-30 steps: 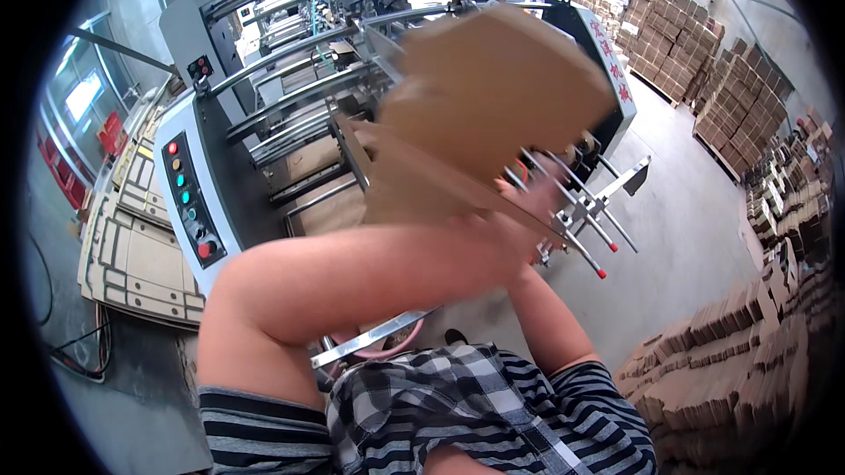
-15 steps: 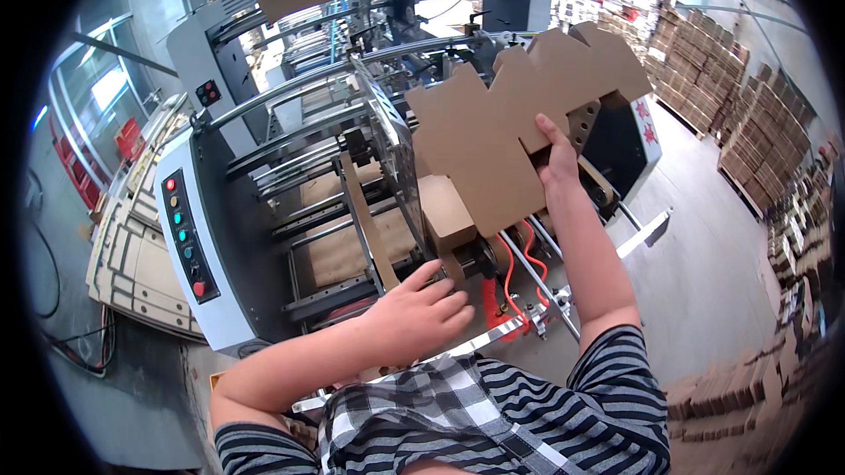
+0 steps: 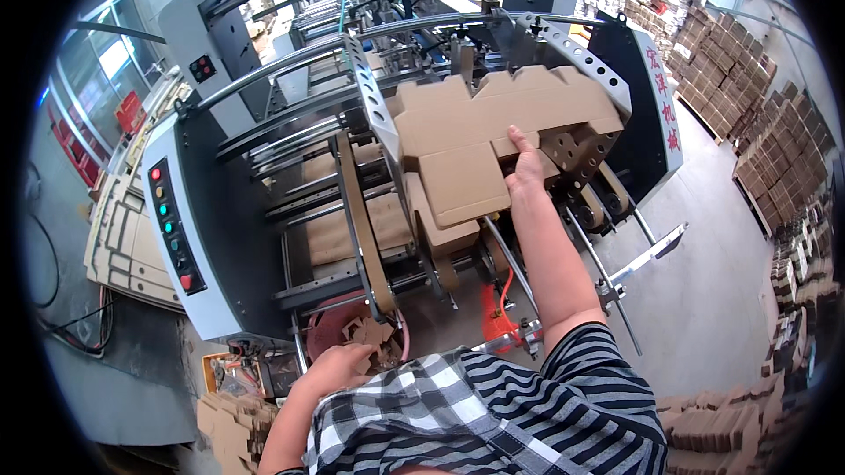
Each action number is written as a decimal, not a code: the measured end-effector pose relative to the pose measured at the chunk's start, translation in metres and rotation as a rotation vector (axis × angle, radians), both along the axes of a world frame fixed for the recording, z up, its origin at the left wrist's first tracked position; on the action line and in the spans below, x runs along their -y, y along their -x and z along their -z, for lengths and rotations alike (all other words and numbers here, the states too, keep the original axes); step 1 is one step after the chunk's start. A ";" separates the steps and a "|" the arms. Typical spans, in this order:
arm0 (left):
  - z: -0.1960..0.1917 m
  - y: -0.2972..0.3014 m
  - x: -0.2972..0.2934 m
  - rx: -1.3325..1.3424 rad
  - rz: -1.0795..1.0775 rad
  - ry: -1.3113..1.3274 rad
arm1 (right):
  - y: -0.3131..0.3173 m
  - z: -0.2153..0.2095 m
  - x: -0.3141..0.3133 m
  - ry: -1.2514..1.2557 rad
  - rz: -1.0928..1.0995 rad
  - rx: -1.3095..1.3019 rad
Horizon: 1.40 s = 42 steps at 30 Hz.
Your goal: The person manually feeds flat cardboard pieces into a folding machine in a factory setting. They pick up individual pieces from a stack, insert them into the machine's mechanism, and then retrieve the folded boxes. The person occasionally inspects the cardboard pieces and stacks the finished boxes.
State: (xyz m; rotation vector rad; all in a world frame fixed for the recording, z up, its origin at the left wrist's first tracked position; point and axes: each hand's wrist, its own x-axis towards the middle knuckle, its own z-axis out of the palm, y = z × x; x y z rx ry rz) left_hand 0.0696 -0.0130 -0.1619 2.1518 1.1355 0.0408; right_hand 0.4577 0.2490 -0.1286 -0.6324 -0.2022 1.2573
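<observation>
With our right hand (image 3: 526, 172) we are grasping a brown cardboard blank (image 3: 458, 180) at the frame's centre. We cannot tell whether our left hand's (image 3: 336, 369) fingers, lower left of centre, are gripping anything; they are hovering near a pink basket (image 3: 324, 327). The machine (image 3: 231, 228) is filling the upper middle.

Shirt (image 3: 603, 413): black and grey stripes are worn.
Right sleeve (image 3: 585, 353): striped, cut short.
Apron (image 3: 396, 400): black, white and grey checks are worn over the shirt.
Shoulder strap (image 3: 526, 445): the checks are carried across the stripes.
Left hand (image 3: 339, 368), right hand (image 3: 525, 169): both are left bare.
</observation>
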 end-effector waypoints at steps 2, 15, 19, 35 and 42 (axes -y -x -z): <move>0.002 -0.005 -0.006 0.000 -0.054 0.068 | -0.006 0.014 -0.012 0.084 -0.002 0.002; 0.061 0.018 -0.012 -0.002 -0.209 0.245 | -0.012 0.131 -0.073 0.299 0.030 0.110; 0.086 0.028 -0.015 0.063 -0.221 0.271 | -0.010 0.119 -0.068 0.354 -0.081 0.066; 0.128 0.048 -0.013 0.155 -0.350 0.352 | -0.050 0.050 -0.035 0.694 -0.352 1.024; 0.099 0.034 -0.009 -0.041 -0.376 0.385 | -0.150 0.094 -0.050 1.021 0.349 0.743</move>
